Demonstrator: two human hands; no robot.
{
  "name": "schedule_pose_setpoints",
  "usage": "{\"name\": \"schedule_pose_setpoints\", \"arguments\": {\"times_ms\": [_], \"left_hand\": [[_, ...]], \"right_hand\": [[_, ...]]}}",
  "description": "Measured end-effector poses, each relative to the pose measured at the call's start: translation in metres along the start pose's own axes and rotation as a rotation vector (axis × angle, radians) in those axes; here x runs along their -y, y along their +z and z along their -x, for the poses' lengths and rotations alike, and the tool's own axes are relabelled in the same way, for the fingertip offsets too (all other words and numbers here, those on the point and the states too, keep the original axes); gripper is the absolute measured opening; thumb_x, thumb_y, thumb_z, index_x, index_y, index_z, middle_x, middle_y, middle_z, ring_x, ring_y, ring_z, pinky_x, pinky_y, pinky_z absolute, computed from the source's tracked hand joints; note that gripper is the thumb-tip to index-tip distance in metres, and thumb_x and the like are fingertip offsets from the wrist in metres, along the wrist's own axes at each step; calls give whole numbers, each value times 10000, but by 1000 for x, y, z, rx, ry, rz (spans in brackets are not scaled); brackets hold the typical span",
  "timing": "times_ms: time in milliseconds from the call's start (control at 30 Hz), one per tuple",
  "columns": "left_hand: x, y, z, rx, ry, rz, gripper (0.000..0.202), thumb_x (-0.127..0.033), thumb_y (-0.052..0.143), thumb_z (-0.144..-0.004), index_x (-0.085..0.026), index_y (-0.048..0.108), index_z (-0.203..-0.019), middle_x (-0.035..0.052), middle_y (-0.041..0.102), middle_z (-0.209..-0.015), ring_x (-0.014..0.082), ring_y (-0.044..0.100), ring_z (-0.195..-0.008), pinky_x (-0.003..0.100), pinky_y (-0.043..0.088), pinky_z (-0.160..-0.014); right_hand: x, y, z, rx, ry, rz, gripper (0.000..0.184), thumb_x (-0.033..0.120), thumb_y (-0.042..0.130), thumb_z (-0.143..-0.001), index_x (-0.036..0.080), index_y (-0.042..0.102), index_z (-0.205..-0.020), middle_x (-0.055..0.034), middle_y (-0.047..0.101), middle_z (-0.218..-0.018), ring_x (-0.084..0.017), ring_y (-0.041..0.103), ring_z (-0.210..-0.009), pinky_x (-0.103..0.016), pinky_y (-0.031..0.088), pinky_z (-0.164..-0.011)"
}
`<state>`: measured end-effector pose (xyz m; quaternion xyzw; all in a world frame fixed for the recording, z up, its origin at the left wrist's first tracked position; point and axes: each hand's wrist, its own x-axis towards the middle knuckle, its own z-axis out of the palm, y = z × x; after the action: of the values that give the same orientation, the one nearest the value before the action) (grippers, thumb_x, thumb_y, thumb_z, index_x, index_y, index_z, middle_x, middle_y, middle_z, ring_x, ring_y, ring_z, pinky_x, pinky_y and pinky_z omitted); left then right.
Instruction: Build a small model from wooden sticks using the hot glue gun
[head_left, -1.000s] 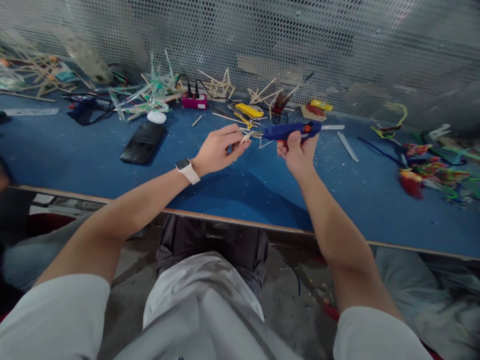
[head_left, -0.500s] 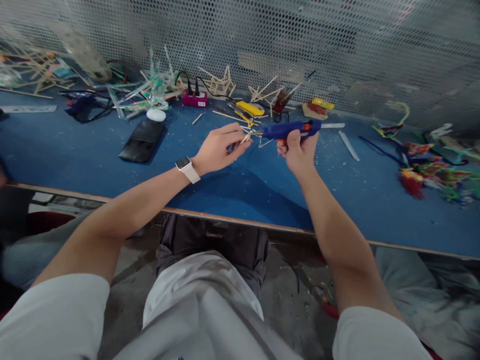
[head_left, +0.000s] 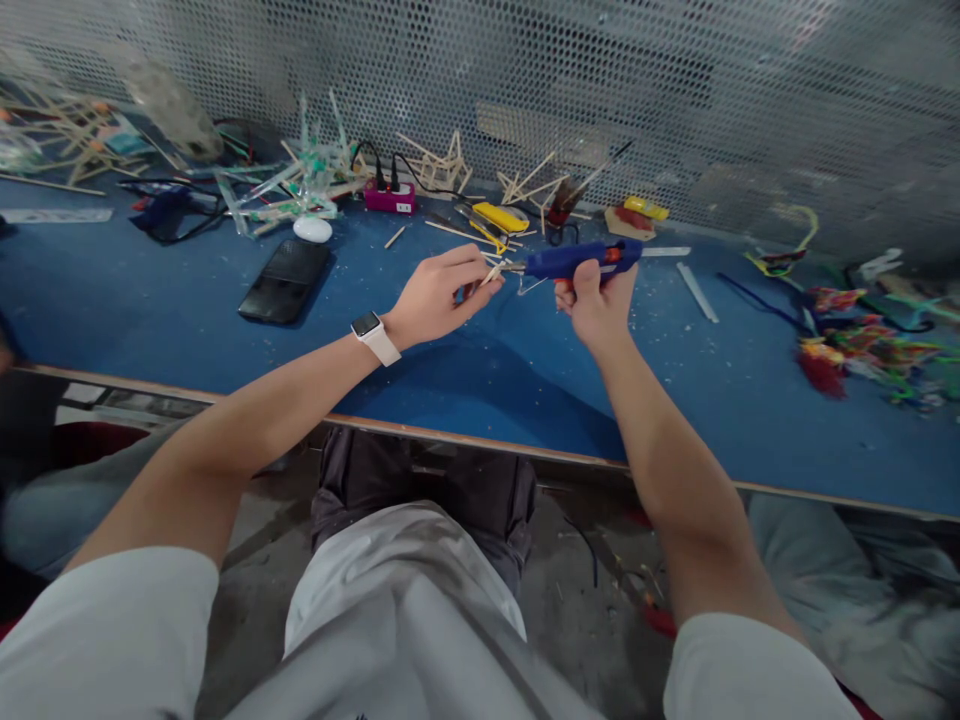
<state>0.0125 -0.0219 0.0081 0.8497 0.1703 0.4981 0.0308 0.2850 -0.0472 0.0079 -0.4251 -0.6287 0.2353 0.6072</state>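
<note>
My right hand [head_left: 598,300] is closed round the handle of a blue hot glue gun [head_left: 562,262]. A clear glue stick [head_left: 666,251] juts from its back end. The gun's nozzle [head_left: 513,266] points left and meets the wooden sticks [head_left: 491,275] pinched in the fingertips of my left hand [head_left: 444,295]. Only short ends of these sticks show; the rest is hidden behind my fingers. Whether the nozzle touches the wood or stops just short, I cannot tell.
Behind my hands lie a yellow cutter [head_left: 501,217] and a purple power adapter [head_left: 389,197] with plugged cables. A black phone [head_left: 286,282] is at left. Stick frames [head_left: 439,165] line the perforated panel [head_left: 420,60]. Another glue stick [head_left: 697,292] and colourful crafts [head_left: 847,335] are at right.
</note>
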Motion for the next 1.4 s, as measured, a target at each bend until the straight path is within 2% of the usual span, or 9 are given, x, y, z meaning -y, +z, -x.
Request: {"name": "schedule_pose_setpoints", "arguments": {"times_ms": [200,300,567,900,1167,1300,1400], "left_hand": [[-1,-1,0,4,0,6,450,-371,571,-1238,-224,596,-813,52,697,-869,182,683,-745,340,580,-726],[-1,-2,0,12,-15,10,435,-363,576,-1233,-223,611,-822,58,711,-885,183,685,-746,347,590,-732],[-3,-3,0,41,-92,30,493,-470,563,-1233,-239,636,-803,79,730,-886,221,733,-792,395,642,-775],[-3,-3,0,47,-99,52,514,-505,526,-1245,-239,640,-821,81,706,-883,242,769,-855,406,649,-798],[-2,-3,0,30,-95,42,541,-536,514,-1246,-242,629,-807,80,702,-874,225,711,-782,404,626,-778],[-2,-2,-1,25,-96,47,539,-521,531,-1242,-239,631,-794,80,701,-864,221,704,-770,402,622,-776],[-3,-3,-1,21,-103,71,539,-510,548,-1242,-235,639,-787,82,717,-877,219,720,-785,400,624,-788]], "right_hand": [[-4,-2,0,12,-13,0,788,1058,690,-887,278,598,-832,76,494,-593,-65,441,-463,-214,410,-456],[-5,-3,-1,6,-5,7,801,1085,676,-863,287,606,-858,85,473,-580,-71,434,-459,-215,407,-454],[10,1,1,-32,105,75,765,1068,714,-857,313,595,-892,72,458,-597,-104,454,-483,-235,386,-440],[6,-1,0,-31,98,46,791,1080,735,-820,300,602,-852,67,510,-595,-96,501,-489,-219,425,-440],[14,3,0,-36,127,62,781,1054,754,-837,298,563,-842,66,523,-592,-104,513,-493,-227,407,-435],[18,4,1,-5,117,55,756,1037,760,-853,297,607,-857,47,544,-608,-121,542,-513,-254,407,-430],[18,0,-1,7,112,59,740,1037,751,-861,303,691,-937,34,591,-631,-131,581,-525,-263,415,-441]]}}
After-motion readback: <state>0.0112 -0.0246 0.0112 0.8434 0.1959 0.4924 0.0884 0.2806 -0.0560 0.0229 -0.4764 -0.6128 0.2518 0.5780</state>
